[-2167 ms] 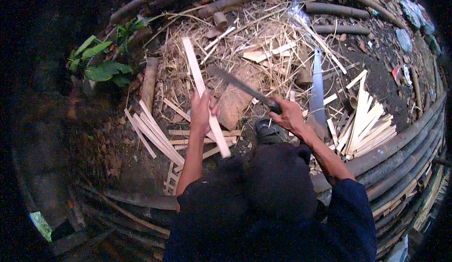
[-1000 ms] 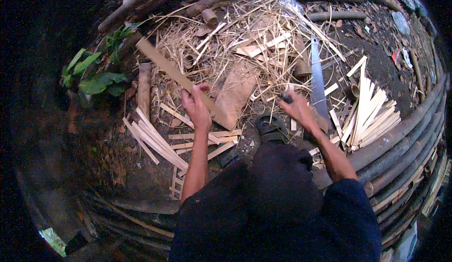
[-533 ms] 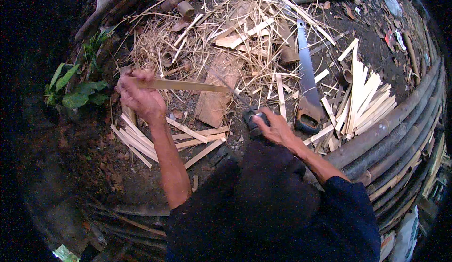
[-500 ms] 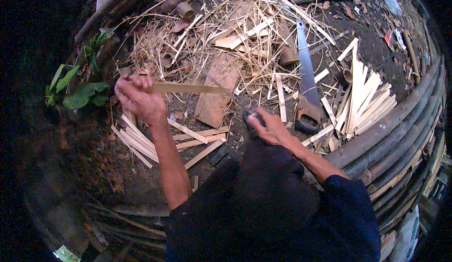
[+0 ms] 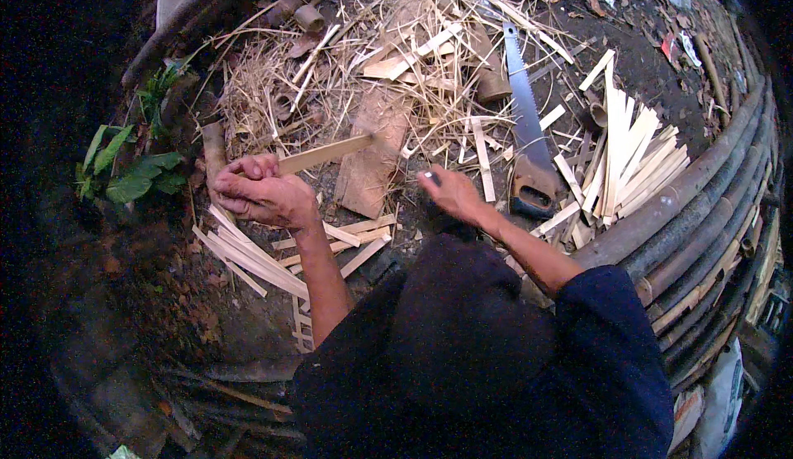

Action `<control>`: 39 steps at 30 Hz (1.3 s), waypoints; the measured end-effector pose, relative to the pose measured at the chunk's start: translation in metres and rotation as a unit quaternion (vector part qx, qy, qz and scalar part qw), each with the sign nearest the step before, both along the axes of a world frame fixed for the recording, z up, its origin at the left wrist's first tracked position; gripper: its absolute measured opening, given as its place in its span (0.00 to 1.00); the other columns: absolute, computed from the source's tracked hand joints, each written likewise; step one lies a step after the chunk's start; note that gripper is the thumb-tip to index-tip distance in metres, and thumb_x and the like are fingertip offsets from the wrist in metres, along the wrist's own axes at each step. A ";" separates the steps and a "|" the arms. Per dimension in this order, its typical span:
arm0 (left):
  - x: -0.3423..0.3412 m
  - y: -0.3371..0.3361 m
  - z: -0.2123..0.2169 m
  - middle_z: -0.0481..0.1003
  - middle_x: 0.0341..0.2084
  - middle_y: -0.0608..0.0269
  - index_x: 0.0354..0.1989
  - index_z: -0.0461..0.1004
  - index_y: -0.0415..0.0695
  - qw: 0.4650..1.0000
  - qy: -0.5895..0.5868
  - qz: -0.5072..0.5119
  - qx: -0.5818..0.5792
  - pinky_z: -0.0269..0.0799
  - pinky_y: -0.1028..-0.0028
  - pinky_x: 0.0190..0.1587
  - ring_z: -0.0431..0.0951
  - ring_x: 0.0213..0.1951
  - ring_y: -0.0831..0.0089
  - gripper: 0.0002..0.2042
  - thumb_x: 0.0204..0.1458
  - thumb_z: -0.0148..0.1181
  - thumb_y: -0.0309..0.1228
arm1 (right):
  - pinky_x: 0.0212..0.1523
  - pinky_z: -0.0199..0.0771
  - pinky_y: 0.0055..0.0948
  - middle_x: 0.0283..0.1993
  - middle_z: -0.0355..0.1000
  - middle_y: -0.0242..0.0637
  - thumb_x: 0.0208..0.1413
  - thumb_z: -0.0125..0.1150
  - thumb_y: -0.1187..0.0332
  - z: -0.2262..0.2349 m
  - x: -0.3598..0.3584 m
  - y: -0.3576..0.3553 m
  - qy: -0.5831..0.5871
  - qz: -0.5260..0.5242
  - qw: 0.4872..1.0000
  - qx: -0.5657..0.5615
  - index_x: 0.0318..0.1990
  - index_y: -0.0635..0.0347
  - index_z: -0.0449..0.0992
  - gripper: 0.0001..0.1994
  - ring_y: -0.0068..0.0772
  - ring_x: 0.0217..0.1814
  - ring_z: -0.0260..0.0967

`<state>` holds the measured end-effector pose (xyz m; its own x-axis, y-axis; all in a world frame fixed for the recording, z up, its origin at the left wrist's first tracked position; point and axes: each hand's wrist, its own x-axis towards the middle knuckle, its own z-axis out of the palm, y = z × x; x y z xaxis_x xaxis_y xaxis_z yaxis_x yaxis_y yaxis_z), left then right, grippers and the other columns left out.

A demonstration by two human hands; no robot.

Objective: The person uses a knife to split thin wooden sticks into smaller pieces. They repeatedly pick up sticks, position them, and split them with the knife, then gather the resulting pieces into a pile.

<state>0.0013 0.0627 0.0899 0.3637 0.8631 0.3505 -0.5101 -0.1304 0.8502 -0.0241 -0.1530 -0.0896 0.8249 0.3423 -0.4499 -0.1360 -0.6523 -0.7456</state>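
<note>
**Two hands at a bamboo-splitting spot on bare ground**

Two hands work well apart over the littered ground. The left hand (image 5: pixel 263 195) is clamped around one end of a flat bamboo strip (image 5: pixel 326 153), which runs from the fist toward the middle of the ground and ends above a wooden block (image 5: pixel 369 166). The right hand (image 5: pixel 453 195) is curled over a dark handle; only a small pale tip shows past the fingers, and what tool it belongs to cannot be told.

Items about the hands:
- Wooden block, flat, lying between the two hands among straw-like shavings (image 5: pixel 347 63).
- Handsaw (image 5: pixel 527 133), lying flat just beside the right hand, its brown handle nearest the person, blade pointing away.
- Stack of pale split slats (image 5: pixel 628 158), beyond the saw toward the right edge of the ground.
- Second bundle of slats (image 5: pixel 248 253), under and just beside the left wrist.
- Round bamboo poles (image 5: pixel 702 203), curving along the right edge.
- Leafy green plant (image 5: pixel 132 174), at the left edge.
</note>
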 end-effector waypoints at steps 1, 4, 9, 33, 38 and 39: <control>0.002 0.000 -0.001 0.55 0.16 0.70 0.28 0.57 0.45 1.000 -0.006 -0.014 -0.016 0.50 0.78 0.20 0.53 0.18 0.79 0.18 0.62 0.42 0.46 | 0.46 0.69 0.47 0.40 0.73 0.58 0.59 0.45 0.45 -0.023 0.004 -0.010 0.001 -0.028 0.999 -0.017 0.46 0.62 0.73 0.27 0.58 0.46 0.70; 0.003 0.008 -0.006 0.58 0.20 0.70 0.30 0.60 0.46 0.998 -0.033 -0.013 -0.048 0.54 0.79 0.28 0.57 0.23 0.80 0.19 0.61 0.42 0.49 | 0.46 0.69 0.44 0.40 0.73 0.57 0.59 0.44 0.45 -0.006 0.008 -0.010 0.002 -0.003 1.000 0.012 0.44 0.62 0.74 0.27 0.56 0.44 0.71; 0.005 0.018 -0.018 0.60 0.26 0.70 0.30 0.61 0.47 0.997 -0.065 -0.012 -0.042 0.55 0.74 0.40 0.59 0.31 0.78 0.17 0.60 0.45 0.48 | 0.41 0.69 0.43 0.35 0.72 0.56 0.61 0.43 0.47 0.085 -0.016 0.039 -0.033 0.082 0.985 0.148 0.50 0.60 0.68 0.24 0.57 0.40 0.71; -0.084 0.039 -0.062 0.60 0.17 0.71 0.34 0.65 0.42 0.824 0.422 -0.369 -0.079 0.58 0.79 0.18 0.58 0.16 0.84 0.05 0.59 0.47 0.30 | 0.22 0.68 0.40 0.21 0.70 0.37 0.43 0.65 0.58 0.100 0.055 0.018 -0.431 0.234 0.871 0.031 0.33 0.50 0.66 0.15 0.44 0.24 0.71; -0.131 0.016 -0.003 0.61 0.19 0.70 0.35 0.65 0.42 0.824 0.445 -0.339 -0.087 0.60 0.79 0.18 0.58 0.15 0.83 0.06 0.59 0.48 0.31 | 0.23 0.69 0.42 0.19 0.70 0.39 0.39 0.66 0.59 0.113 0.087 0.027 -0.489 0.220 0.842 0.052 0.32 0.50 0.69 0.15 0.45 0.21 0.71; -0.137 0.011 -0.001 0.61 0.19 0.70 0.35 0.65 0.41 0.819 0.451 -0.346 -0.080 0.60 0.79 0.18 0.58 0.14 0.82 0.06 0.59 0.48 0.31 | 0.26 0.71 0.43 0.21 0.72 0.41 0.42 0.65 0.57 0.095 0.106 0.018 -0.472 0.184 0.862 -0.021 0.36 0.49 0.72 0.14 0.46 0.24 0.72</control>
<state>-0.1353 0.0738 0.0893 0.8334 0.3503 -0.4275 0.4301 0.0749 0.8997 0.0818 -0.1349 0.0055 0.6690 0.6592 0.3433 0.7404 -0.5506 -0.3855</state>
